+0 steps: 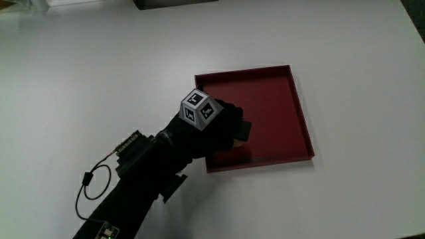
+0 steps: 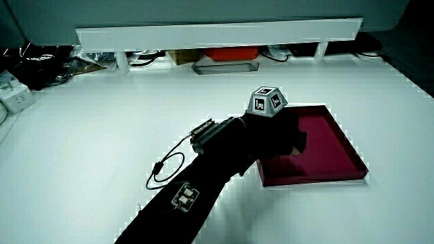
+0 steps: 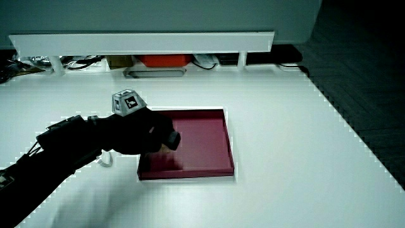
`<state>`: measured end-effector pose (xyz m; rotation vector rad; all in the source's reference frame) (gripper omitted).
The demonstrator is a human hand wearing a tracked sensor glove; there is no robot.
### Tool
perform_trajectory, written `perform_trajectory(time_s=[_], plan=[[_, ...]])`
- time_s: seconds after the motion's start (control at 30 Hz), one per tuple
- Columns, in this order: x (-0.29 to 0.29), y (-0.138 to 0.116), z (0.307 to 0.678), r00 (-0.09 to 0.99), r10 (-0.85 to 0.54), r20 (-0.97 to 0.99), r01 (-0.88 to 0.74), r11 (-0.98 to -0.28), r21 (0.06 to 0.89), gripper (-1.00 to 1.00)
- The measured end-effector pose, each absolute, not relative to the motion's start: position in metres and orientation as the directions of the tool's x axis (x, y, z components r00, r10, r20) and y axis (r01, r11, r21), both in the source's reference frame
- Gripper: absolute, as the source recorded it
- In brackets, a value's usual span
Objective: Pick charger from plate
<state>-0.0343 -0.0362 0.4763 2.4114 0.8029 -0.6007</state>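
Note:
A dark red square plate lies on the white table and shows in both side views. The gloved hand hovers over the plate's corner nearest the person, with the patterned cube on its back. Its fingers are curled around a small black block, the charger, which sticks out from the fingertips just above the plate's floor. In both side views the charger is a dark lump at the end of the hand. The charger's underside is hidden.
A thin black cable loop hangs by the forearm. A low white partition runs along the table's edge farthest from the person, with a red box and cables under it. A white plug block sits near the table's edge.

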Motion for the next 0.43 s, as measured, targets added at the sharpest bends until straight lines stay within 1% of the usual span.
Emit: perform_trajectory(time_s=[0.03, 0.17, 0.3, 0.33, 0.4, 0.43], plan=[[-0.036, -0.036, 0.471, 0.727, 0.413, -0.548, 0.646, -0.683, 0.342, 1.0], [-0.047, -0.037, 0.461, 0.706, 0.446, -0.551, 0.663, -0.69, 0.29, 1.0], [-0.059, -0.038, 0.447, 0.712, 0.45, -0.54, 0.657, -0.698, 0.285, 1.0], [-0.062, -0.038, 0.442, 0.712, 0.476, -0.515, 0.661, -0.701, 0.267, 1.0], [-0.072, -0.038, 0.448, 0.689, 0.469, -0.553, 0.668, -0.707, 0.233, 1.0], [-0.077, -0.037, 0.438, 0.701, 0.496, -0.513, 0.67, -0.704, 0.234, 1.0]])
